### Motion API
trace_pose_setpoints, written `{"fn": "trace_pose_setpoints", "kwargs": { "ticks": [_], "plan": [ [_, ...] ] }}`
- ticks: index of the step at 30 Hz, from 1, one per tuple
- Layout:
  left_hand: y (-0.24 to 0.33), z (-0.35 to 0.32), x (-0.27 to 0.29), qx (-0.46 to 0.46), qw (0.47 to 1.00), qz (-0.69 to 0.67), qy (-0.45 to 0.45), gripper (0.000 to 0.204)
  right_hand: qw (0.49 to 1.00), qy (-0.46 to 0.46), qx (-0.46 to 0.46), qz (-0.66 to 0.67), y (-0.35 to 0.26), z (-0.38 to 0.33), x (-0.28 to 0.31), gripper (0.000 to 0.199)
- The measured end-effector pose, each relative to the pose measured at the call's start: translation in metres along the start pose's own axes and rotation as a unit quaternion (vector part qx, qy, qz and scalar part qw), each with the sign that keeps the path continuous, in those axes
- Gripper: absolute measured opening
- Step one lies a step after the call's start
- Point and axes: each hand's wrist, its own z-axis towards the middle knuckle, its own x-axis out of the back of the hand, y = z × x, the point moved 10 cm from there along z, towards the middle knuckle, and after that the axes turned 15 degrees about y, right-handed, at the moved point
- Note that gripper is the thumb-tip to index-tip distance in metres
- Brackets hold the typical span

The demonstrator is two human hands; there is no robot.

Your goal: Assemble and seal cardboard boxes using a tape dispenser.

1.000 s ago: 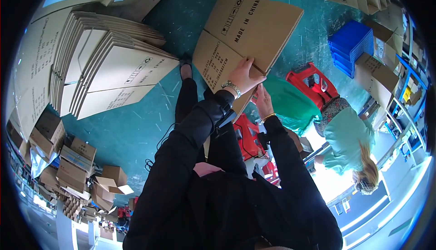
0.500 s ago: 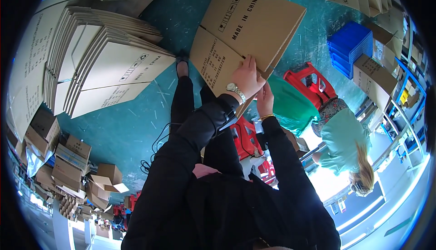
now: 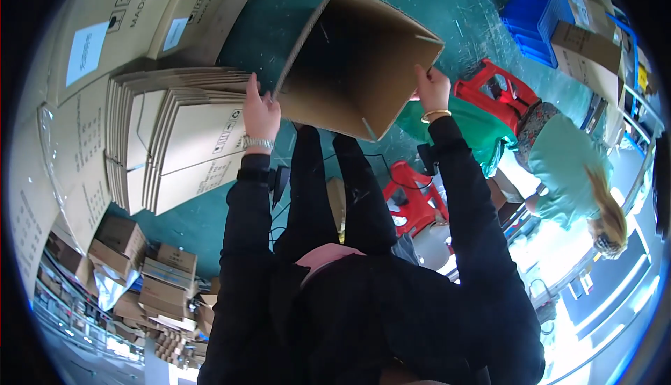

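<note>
The cardboard box [image 3: 391, 63] is up at 12 o'clock, its mouth facing the wearer. The corners of the rim point to about 12, 3, 6 and 9 o'clock, each a little off. The mouth looks nearly square, so I cannot tell which way the long axis runs. The inside is dark, and whether the base touches the floor does not show.

The floor [image 3: 475, 8] is teal and scuffed, with pale marks. A strapped stack of flat cartons [image 3: 189, 130] stands toward 9 to 10 o'clock, with bigger cartons [image 3: 133, 32] at 10. Blue crates [image 3: 535, 22] and a red stool [image 3: 509, 102] are near 2 o'clock, a green bag [image 3: 468, 137] just beside the stool. A person in a pale green top [image 3: 570, 161] is at 3 o'clock, and loose boxes [image 3: 164, 298] gather around 8.

From the left hand [image 3: 261, 116], the box lies at 2 o'clock; that hand has its fingers spread beside the lower-left corner, and whether it touches the card is unclear. From the right hand [image 3: 433, 90], the box lies at 10 o'clock; its thumb and fingers pinch the right-hand wall at the rim.
</note>
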Motion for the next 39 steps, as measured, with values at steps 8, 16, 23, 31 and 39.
{"fn": "trace_pose_setpoints", "kwargs": {
  "ticks": [8, 16, 23, 31, 39],
  "plan": [
    [-0.001, -0.016, -0.023, 0.031, 0.997, -0.028, -0.064, 0.074, 0.940, 0.043, 0.209, -0.266, -0.033, -0.008, -0.033, 0.039],
    [-0.003, -0.028, -0.044, 0.044, 0.988, -0.035, -0.143, 0.075, 0.951, -0.020, 0.193, -0.242, 0.001, -0.013, -0.030, 0.043],
    [-0.009, -0.069, -0.062, 0.401, 0.891, -0.200, -0.074, 0.047, 0.980, 0.025, 0.128, -0.153, 0.026, -0.045, -0.018, 0.037],
    [-0.003, 0.002, -0.038, 0.048, 0.993, 0.082, 0.072, 0.035, 0.979, -0.063, -0.169, 0.100, 0.069, -0.126, -0.017, 0.043],
    [0.026, -0.021, -0.038, -0.020, 0.979, 0.158, 0.127, 0.032, 0.880, -0.228, -0.416, 0.003, 0.110, -0.195, 0.001, 0.049]
  ]
}}
